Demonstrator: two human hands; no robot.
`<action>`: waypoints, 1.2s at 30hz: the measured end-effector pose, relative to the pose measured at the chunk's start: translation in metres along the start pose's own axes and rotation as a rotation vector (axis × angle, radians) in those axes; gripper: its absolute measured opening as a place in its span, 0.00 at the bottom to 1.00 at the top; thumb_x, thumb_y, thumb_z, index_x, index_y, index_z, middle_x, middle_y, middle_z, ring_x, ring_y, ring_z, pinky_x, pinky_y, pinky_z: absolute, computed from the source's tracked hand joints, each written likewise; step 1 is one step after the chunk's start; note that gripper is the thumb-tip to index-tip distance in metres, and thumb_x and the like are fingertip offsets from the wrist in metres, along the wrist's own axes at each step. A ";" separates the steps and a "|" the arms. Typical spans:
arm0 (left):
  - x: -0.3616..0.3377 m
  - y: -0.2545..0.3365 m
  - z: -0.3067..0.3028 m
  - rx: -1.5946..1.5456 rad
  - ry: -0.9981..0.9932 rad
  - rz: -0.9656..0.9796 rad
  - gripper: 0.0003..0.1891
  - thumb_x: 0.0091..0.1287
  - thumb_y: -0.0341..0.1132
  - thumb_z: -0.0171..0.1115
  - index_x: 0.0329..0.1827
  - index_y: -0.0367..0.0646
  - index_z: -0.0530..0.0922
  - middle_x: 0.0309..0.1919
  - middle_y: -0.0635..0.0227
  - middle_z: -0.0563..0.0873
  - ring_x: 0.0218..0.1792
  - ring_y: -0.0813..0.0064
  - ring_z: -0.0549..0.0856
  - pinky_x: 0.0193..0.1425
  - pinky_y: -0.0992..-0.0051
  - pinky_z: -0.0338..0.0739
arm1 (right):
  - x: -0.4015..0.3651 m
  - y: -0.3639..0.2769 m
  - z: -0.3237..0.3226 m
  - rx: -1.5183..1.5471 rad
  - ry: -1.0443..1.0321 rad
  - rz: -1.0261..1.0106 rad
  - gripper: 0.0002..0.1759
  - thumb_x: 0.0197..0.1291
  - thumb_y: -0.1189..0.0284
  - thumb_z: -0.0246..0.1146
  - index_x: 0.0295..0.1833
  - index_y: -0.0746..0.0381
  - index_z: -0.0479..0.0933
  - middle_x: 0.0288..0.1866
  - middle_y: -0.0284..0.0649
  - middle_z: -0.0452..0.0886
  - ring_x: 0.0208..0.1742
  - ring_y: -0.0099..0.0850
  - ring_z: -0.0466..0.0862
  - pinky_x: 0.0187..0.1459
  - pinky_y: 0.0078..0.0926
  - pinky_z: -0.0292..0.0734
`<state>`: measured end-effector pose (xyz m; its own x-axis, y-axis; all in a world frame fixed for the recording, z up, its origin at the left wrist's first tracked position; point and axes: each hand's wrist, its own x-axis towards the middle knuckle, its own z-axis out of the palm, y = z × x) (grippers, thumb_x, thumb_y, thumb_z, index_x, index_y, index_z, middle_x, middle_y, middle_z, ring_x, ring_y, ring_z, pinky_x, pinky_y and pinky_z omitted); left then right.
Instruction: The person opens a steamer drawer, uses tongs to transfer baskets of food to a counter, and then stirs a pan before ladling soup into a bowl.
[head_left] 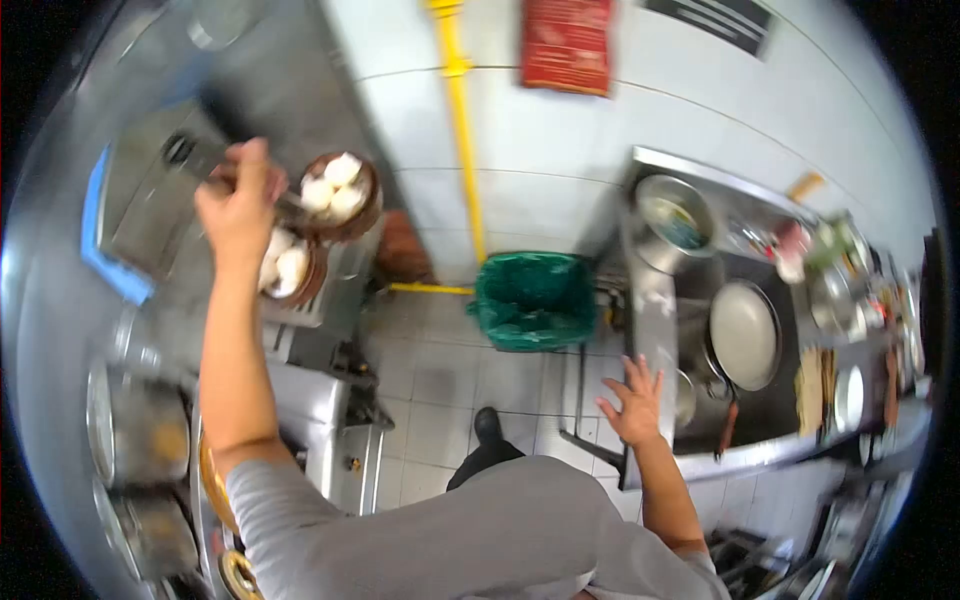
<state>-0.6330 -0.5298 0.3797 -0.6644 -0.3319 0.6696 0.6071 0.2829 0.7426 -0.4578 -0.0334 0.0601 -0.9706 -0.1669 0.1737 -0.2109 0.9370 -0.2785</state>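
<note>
My left hand is closed around a dark-handled utensil, whose other end reaches toward a brown bowl with white rounded pieces in it. A second brown bowl, also holding white pieces, sits just below the first, close to my left wrist. Both bowls are on the metal counter at the left. My right hand hangs over the floor beside the sink's edge, its fingers spread and nothing in it.
A green-lined bin stands on the floor by the tiled wall. At the right, a sink holds a large pan and a metal pot. Big pots are at the left, beside a blue-edged tray.
</note>
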 end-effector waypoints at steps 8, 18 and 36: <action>-0.175 0.115 0.179 -0.514 -0.354 -0.211 0.20 0.81 0.50 0.52 0.35 0.44 0.71 0.19 0.75 0.64 0.21 0.79 0.66 0.31 0.72 0.67 | -0.239 0.067 -0.096 0.134 0.236 0.160 0.21 0.60 0.54 0.71 0.54 0.52 0.85 0.73 0.43 0.72 0.78 0.50 0.64 0.75 0.56 0.59; -0.381 0.289 0.445 -0.929 -1.048 -0.319 0.27 0.75 0.62 0.51 0.29 0.49 0.64 0.17 0.78 0.61 0.19 0.79 0.64 0.32 0.71 0.67 | -0.558 0.156 -0.104 0.171 0.119 1.190 0.27 0.63 0.51 0.68 0.63 0.52 0.81 0.73 0.48 0.71 0.72 0.51 0.70 0.70 0.53 0.67; -0.570 0.432 0.993 -1.106 -0.996 -0.275 0.16 0.76 0.39 0.64 0.30 0.43 0.72 0.20 0.74 0.72 0.20 0.81 0.71 0.26 0.75 0.70 | -0.741 0.197 -0.040 0.566 -0.223 1.976 0.37 0.62 0.44 0.66 0.69 0.56 0.76 0.71 0.53 0.74 0.72 0.51 0.73 0.70 0.45 0.71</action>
<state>-0.4245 0.6749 0.3321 -0.5482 0.5947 0.5880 0.1300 -0.6339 0.7624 0.2244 0.2873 -0.0860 0.1311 0.6599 -0.7399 0.9444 -0.3101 -0.1092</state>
